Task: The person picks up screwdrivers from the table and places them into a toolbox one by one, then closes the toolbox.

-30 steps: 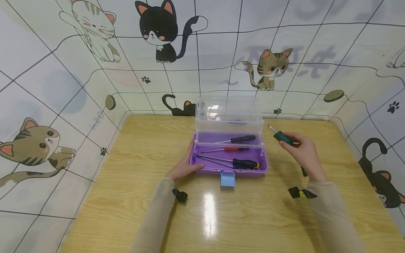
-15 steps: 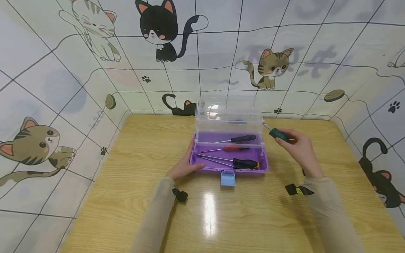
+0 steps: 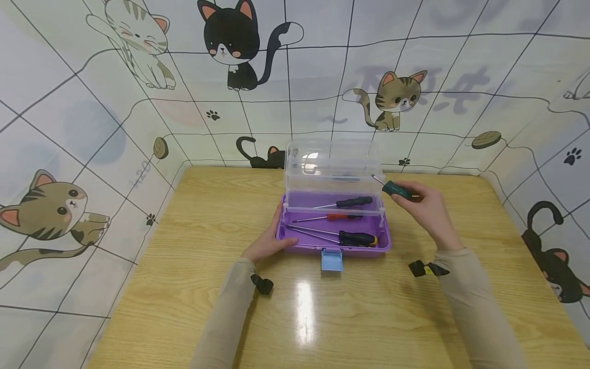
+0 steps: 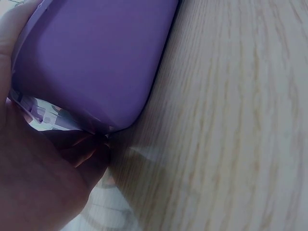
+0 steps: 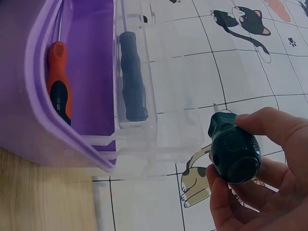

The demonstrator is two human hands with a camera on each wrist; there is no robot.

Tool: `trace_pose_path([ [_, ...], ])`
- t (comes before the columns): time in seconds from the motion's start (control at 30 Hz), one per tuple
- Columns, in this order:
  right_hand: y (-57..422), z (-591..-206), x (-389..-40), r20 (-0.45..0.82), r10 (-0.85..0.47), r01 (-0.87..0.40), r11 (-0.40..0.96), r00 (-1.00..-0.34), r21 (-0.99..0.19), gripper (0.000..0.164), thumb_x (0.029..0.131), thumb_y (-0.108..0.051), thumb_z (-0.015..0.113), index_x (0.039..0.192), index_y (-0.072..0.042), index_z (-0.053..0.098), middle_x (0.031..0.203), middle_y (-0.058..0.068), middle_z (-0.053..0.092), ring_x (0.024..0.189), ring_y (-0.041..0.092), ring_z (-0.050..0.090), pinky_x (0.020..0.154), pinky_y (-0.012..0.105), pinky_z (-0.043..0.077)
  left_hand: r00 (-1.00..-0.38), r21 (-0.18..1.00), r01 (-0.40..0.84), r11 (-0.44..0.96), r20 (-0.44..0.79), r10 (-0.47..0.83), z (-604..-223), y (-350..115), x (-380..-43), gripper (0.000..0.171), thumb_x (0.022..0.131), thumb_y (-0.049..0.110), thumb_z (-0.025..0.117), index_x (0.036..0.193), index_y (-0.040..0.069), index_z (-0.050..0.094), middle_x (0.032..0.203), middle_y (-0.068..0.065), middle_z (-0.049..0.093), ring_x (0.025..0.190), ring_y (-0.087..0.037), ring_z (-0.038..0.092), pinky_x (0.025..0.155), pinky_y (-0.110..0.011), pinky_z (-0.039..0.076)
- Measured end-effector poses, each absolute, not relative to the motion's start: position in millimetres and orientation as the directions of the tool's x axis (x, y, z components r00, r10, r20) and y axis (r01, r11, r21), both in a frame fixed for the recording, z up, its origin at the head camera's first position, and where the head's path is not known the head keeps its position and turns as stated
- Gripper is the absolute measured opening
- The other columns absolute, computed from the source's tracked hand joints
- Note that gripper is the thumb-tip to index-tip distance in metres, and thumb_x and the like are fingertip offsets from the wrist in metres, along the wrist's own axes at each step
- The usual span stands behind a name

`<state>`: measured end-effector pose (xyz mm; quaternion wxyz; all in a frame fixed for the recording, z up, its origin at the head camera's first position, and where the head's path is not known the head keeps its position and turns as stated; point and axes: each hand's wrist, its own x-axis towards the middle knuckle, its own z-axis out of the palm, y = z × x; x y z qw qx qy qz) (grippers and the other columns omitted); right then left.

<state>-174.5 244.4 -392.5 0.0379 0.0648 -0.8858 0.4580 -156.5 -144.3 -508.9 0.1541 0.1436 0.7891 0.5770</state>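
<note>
A short stubby screwdriver (image 3: 396, 189) with a dark green handle is pinched between the thumb and fingers of my right hand (image 3: 428, 210). Its tip points left, over the right end of a purple toolbox (image 3: 338, 252). My left hand (image 3: 267, 242) grips the toolbox's left end, thumb on the front rim and fingers along the side; in the left wrist view the fingers (image 4: 86, 154) bend round its lower corner. Inside lie a black-handled screwdriver (image 3: 354, 202), a red-and-black one (image 3: 340, 217), and black-and-yellow handled ones (image 3: 357, 239) with two shafts showing, their handles close together.
The clear lid (image 3: 333, 159) stands raised at the toolbox's back, near the cat-patterned wall (image 3: 318, 113). A light blue latch (image 3: 332, 260) hangs down in front. The wooden table (image 3: 203, 215) surrounds the toolbox.
My right hand has moved left with the green screwdriver, bringing its tip from beside the toolbox to over its right end. My left hand and the toolbox have stayed still.
</note>
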Motion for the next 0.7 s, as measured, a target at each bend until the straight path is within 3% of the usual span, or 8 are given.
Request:
trace_pose_path([
  [0.37, 233, -393, -187, 0.141, -0.124, -0.186, 0.550, -0.982, -0.814, 0.044, 0.093, -0.030, 0.066, 0.128, -0.004, 0.062, 0.116, 0.018, 0.063, 0.088, 0.014, 0.059, 0.068, 0.017, 0.049, -0.906, 0.968, 0.066, 0.244, -0.044, 0.422, -508, -144, -156, 0.112, 0.085, 0.020, 0.074, 0.151, 0.043, -0.014, 0.160, 0.006, -0.011, 0.144, -0.023, 0.001, 0.114, -0.051, 0.009],
  [0.6, 229, -393, -193, 0.142, -0.149, -0.201, 0.547, -0.979, -0.813, 0.043, 0.092, -0.030, 0.067, 0.126, -0.004, 0.064, 0.114, 0.019, 0.065, 0.088, 0.019, 0.060, 0.067, 0.018, 0.050, -0.889, 0.973, 0.065, 0.221, -0.044, 0.456, -483, -142, -148, 0.110, 0.086, 0.012, 0.071, 0.153, 0.024, -0.016, 0.159, -0.005, -0.014, 0.144, -0.028, -0.003, 0.113, -0.052, 0.007],
  [0.7, 227, -392, -195, 0.138, -0.166, -0.208, 0.545, -0.976, -0.812, 0.043, 0.092, -0.029, 0.067, 0.126, -0.003, 0.063, 0.115, 0.019, 0.064, 0.088, 0.021, 0.059, 0.067, 0.018, 0.050, -0.889, 0.972, 0.061, 0.226, -0.050, 0.456, -477, -143, -146, 0.109, 0.087, 0.013, 0.070, 0.154, 0.023, -0.015, 0.159, -0.006, -0.014, 0.144, -0.028, -0.002, 0.113, -0.052, 0.007],
])
